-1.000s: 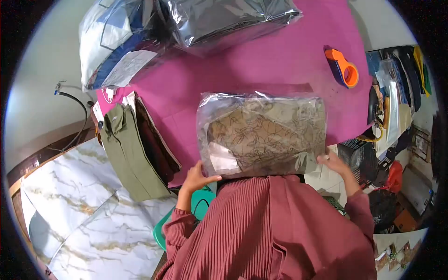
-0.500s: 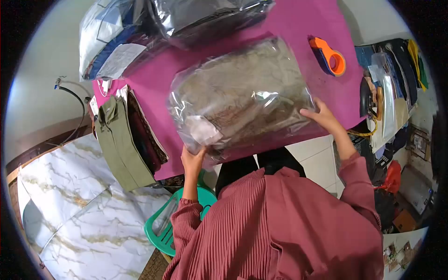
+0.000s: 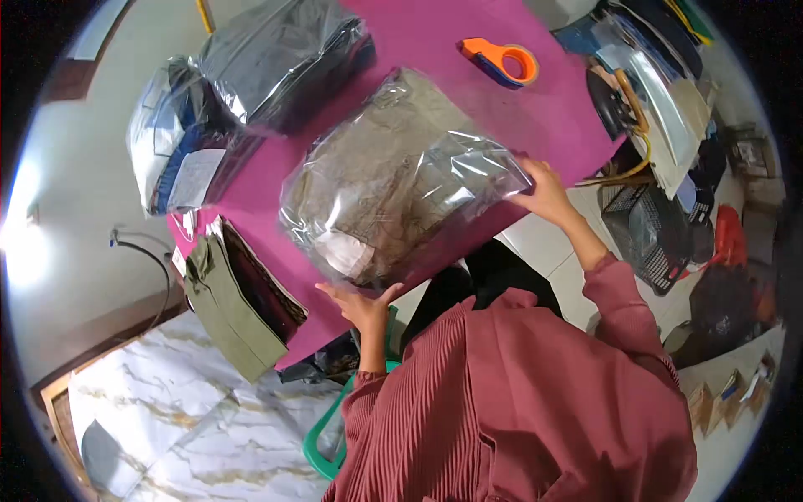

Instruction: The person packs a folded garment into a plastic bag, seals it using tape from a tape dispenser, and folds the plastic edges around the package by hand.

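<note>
A clear plastic bag [image 3: 381,176] with folded khaki-beige cloth inside lies on the magenta tabletop [image 3: 418,29]. A white paper slip [image 3: 345,253] shows at its lower left. My right hand [image 3: 545,199] grips the bag's right corner, the thumb below and the fingers over the edge. Just under the bag's near-left edge, my left hand [image 3: 364,308] is spread, thumb and fingers apart; whether it touches the plastic I cannot tell.
An orange tape dispenser [image 3: 506,63] lies toward the back. Bagged dark clothes [image 3: 284,63] and another bag with a paper [image 3: 196,177] sit at back left. Folded olive trousers [image 3: 230,301] lie at the left edge. An iron [image 3: 609,102] is at right.
The view has turned, and the bag now lies at a steeper slant. My left hand's fingers have spread from the bag's near-left corner. My right hand stays on the right corner.
</note>
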A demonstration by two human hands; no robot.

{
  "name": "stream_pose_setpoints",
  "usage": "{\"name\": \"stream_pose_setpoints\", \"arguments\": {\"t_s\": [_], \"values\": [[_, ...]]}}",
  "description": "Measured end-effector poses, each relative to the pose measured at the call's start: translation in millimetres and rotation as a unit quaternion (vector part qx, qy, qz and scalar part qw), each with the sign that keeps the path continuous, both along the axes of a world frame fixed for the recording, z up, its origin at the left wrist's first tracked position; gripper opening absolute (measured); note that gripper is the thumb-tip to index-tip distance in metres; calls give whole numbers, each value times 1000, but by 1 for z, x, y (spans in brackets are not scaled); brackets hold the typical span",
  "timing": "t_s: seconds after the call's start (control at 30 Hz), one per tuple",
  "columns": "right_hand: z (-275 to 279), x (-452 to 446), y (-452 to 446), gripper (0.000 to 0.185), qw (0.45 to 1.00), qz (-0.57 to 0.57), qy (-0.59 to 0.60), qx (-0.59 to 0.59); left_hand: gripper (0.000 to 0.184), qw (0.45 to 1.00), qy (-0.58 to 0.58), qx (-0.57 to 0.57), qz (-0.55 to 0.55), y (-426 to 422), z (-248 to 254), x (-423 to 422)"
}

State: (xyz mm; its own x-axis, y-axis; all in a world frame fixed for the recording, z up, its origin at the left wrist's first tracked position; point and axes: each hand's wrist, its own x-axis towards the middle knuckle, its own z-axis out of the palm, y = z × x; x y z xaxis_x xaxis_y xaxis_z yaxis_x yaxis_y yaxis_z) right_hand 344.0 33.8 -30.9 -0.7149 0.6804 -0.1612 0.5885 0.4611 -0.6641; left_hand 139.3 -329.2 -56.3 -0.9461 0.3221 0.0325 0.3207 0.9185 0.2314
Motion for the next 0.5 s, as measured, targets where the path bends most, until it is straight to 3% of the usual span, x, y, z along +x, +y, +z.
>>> {"name": "stream_pose_setpoints", "arguments": {"t_s": [0.03, 0.1, 0.13, 0.27, 0.3, 0.33, 0.37, 0.47, 0.5], "values": [[-16, 4, -2, 67, 1000, -9, 2, 4, 133, 996, -33, 83, 8, -7, 1, -5], [-55, 2, -3, 67, 965, -57, 205, -153, 124, 964, -99, 246, 28, -17, 0, -17], [-65, 2, -10, 67, 964, -60, 210, -151, 124, 964, -96, 248, 23, -24, -4, -23], [-91, -12, -26, 76, 849, -322, 253, -332, 91, 898, -380, 169, 144, -31, -19, -58], [-86, -18, -34, 76, 849, -321, 262, -328, 78, 917, -337, 167, 135, -24, -11, -52], [-76, -27, -53, 67, 773, -393, 250, -431, 65, 933, -294, 166, 126, -15, -5, -37], [-57, -37, -73, 60, 680, -455, 231, -526, 65, 934, -292, 169, 120, -13, -15, -25], [-13, -50, -97, 55, 673, -415, 270, -550, 54, 859, -351, 260, 269, -27, -73, 15], [-16, -55, -93, 55, 724, -380, 266, -511, 50, 826, -368, 289, 314, -22, -84, 28]]}}
